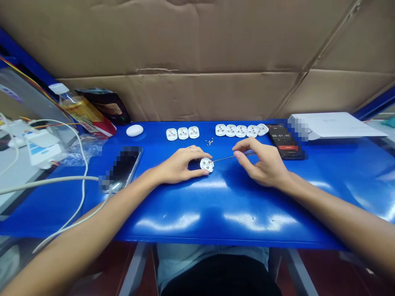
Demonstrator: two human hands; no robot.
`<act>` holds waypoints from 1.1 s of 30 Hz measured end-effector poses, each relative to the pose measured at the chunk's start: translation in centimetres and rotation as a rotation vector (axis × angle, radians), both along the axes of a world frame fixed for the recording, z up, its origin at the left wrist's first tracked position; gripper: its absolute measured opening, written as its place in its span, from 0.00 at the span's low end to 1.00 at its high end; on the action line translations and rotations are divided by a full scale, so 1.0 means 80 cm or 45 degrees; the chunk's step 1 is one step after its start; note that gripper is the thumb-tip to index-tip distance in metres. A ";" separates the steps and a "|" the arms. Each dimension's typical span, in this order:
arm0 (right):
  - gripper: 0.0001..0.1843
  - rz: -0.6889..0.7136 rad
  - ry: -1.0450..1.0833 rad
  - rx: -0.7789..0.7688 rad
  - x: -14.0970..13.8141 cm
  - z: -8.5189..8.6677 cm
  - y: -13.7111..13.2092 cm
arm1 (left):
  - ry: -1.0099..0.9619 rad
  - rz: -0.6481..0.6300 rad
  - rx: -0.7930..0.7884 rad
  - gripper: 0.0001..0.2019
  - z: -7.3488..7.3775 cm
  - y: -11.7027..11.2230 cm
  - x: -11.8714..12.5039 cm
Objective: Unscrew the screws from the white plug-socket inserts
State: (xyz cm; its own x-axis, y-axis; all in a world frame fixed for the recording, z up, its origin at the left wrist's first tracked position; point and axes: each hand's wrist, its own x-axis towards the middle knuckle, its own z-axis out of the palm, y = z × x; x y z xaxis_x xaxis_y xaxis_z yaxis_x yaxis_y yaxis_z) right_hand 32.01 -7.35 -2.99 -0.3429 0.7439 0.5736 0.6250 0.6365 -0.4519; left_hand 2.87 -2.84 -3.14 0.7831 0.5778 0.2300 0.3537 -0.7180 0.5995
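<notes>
My left hand (179, 166) rests on the blue table (216, 205), fingers closed round a small white plug part (207, 164). My right hand (262, 162) pinches a thin screwdriver (228, 157) whose tip reaches the part. A few tiny screws (209, 142) lie just beyond. Three white plug parts (182, 133) sit in a row at the back left of centre, and several more white plug parts (240, 130) line up to their right.
A phone showing a timer (284, 141) lies right of the rows. Another phone (123, 166) lies at the left, near white cables (61, 181). A white oval case (135, 130), a bottle (80, 109), a dark pouch (108, 105) and a white box (333, 124) stand along the cardboard wall.
</notes>
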 end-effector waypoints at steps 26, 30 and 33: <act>0.10 -0.091 -0.016 -0.109 0.002 -0.009 0.020 | 0.026 0.178 -0.155 0.29 -0.003 0.012 0.021; 0.11 -0.115 0.038 -0.051 0.004 -0.002 0.017 | 0.010 0.156 -0.102 0.25 -0.003 0.011 0.019; 0.12 -0.133 0.061 -0.030 0.005 0.002 0.014 | -0.012 0.105 -0.079 0.22 -0.004 0.010 0.018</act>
State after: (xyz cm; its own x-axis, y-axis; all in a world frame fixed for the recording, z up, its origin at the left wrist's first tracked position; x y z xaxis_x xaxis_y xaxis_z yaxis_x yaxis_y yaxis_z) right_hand 32.38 -6.23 -2.82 -0.2357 0.7875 0.5695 0.6647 0.5582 -0.4967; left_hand 4.33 -2.07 -3.43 0.7305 0.6533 0.1989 0.4041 -0.6484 0.6452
